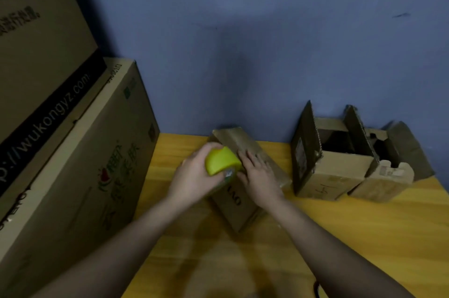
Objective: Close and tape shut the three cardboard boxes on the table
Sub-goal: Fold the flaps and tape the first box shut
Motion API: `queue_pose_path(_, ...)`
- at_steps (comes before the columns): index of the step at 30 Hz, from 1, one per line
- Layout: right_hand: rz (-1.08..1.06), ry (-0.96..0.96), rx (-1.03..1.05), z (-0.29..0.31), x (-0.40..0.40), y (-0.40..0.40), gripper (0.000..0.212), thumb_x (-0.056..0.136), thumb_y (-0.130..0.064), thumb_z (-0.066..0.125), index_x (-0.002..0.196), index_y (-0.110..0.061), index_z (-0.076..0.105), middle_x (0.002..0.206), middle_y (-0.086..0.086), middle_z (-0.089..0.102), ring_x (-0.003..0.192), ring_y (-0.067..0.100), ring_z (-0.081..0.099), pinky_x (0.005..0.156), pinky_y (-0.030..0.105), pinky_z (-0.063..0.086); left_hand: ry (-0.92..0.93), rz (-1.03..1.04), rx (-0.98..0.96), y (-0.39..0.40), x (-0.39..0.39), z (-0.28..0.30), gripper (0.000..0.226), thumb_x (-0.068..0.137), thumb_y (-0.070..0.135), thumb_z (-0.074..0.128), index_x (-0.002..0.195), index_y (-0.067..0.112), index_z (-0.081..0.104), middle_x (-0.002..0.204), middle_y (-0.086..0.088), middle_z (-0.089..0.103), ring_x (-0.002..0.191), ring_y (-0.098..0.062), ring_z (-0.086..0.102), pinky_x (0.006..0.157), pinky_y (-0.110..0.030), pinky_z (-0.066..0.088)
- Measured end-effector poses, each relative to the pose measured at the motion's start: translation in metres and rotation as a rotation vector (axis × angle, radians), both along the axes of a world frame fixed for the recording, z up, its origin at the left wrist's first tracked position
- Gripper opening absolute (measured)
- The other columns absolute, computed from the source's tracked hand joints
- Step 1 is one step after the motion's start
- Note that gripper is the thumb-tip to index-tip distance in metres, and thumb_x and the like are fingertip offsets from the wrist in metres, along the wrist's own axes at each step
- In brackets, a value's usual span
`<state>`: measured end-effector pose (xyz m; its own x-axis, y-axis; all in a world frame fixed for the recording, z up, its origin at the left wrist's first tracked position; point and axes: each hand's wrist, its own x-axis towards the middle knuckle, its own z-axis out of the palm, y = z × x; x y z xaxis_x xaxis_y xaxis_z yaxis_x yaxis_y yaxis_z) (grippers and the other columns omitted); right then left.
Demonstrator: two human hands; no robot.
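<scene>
In the head view, the box being worked on (239, 176) sits at the middle of the frame on the yellow wooden table (364, 237), its flaps folded down and its long top running away from the camera toward the blue wall (267, 30). The left hand (194, 176) has its fingers curled round a yellow tape dispenser (222, 161) and holds it against the box top near the front edge. The right hand (258, 173) lies flat on the top beside the dispenser, fingers straight and pressing the flaps down. To the right of the frame, against the wall, two more boxes stand side by side and touching: the nearer open box (332, 159) and the far open box (388, 164), both with flaps up and dark insides showing. At the left edge, large cartons (73, 151) are stacked beside the table. The small box looks light and fairly stiff, but its flaps would likely spring up if released, so a flat palm on the seam seems the right hold while the tape is drawn along it. A light box may also slide on the smooth table under the pull of the tape; pressing downward should steady it. Whether any tape is stuck down yet, I cannot tell.
</scene>
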<state>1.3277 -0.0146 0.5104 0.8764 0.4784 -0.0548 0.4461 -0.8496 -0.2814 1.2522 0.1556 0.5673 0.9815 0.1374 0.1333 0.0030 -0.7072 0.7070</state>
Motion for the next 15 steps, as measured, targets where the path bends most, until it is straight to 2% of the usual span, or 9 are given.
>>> queue_pose_path(3, 0.018, 0.127, 0.267, -0.006, 0.009, 0.000, 0.058, 0.099, -0.030, 0.049, 0.152, -0.019, 0.026, 0.158, 0.006, 0.024, 0.145, 0.025, 0.023, 0.116, 0.039, 0.024, 0.064, -0.066, 0.158, 0.005, 0.018, 0.032, 0.054, 0.076, 0.040, 0.072, 0.125, 0.037, 0.048, 0.117, 0.002, 0.064, 0.108, -0.024, 0.058, 0.079, -0.035, 0.050)
queue_pose_path(6, 0.020, 0.374, 0.607, -0.013, 0.008, -0.002, 0.044, 0.097, -0.015, 0.054, 0.140, -0.015, 0.043, 0.144, 0.000, 0.045, 0.134, 0.016, 0.040, 0.108, 0.023, 0.031, 0.122, -0.133, 0.326, -0.001, 0.039, 0.053, 0.054, 0.077, 0.044, 0.070, 0.126, 0.035, 0.051, 0.121, 0.002, 0.063, 0.114, -0.025, 0.056, 0.083, -0.032, 0.047)
queue_pose_path(8, -0.014, 0.533, 0.708, -0.018, 0.007, -0.006, 0.037, 0.098, -0.011, 0.052, 0.134, -0.019, 0.046, 0.135, -0.004, 0.050, 0.127, 0.010, 0.043, 0.100, 0.017, 0.032, 0.163, -0.177, 0.402, -0.013, 0.054, 0.054, 0.054, 0.078, 0.046, 0.069, 0.128, 0.035, 0.052, 0.125, 0.003, 0.061, 0.118, -0.024, 0.054, 0.084, -0.030, 0.044)
queue_pose_path(11, -0.124, 0.556, 0.684, -0.031, 0.016, -0.019, 0.027, 0.099, -0.015, 0.050, 0.126, -0.019, 0.052, 0.125, 0.001, 0.058, 0.119, 0.015, 0.050, 0.093, 0.023, 0.038, 0.174, -0.205, 0.450, -0.035, 0.072, 0.045, 0.057, 0.081, 0.047, 0.065, 0.134, 0.034, 0.047, 0.131, -0.002, 0.057, 0.121, -0.026, 0.051, 0.089, -0.031, 0.043)
queue_pose_path(13, -0.228, 0.457, 0.571, -0.044, 0.023, -0.029, 0.022, 0.100, -0.019, 0.049, 0.120, -0.014, 0.057, 0.117, 0.009, 0.063, 0.112, 0.024, 0.056, 0.089, 0.031, 0.042, 0.206, -0.217, 0.388, -0.046, 0.080, 0.035, 0.061, 0.083, 0.046, 0.063, 0.139, 0.033, 0.040, 0.132, -0.009, 0.053, 0.122, -0.031, 0.049, 0.093, -0.033, 0.041)
queue_pose_path(15, -0.342, 0.428, 0.485, -0.058, 0.026, -0.032, 0.026, 0.100, -0.022, 0.047, 0.118, -0.007, 0.058, 0.116, 0.016, 0.064, 0.110, 0.033, 0.058, 0.089, 0.037, 0.046, 0.251, -0.269, 0.304, -0.055, 0.086, 0.024, 0.064, 0.085, 0.041, 0.063, 0.141, 0.033, 0.035, 0.129, -0.013, 0.050, 0.120, -0.034, 0.049, 0.094, -0.033, 0.041)
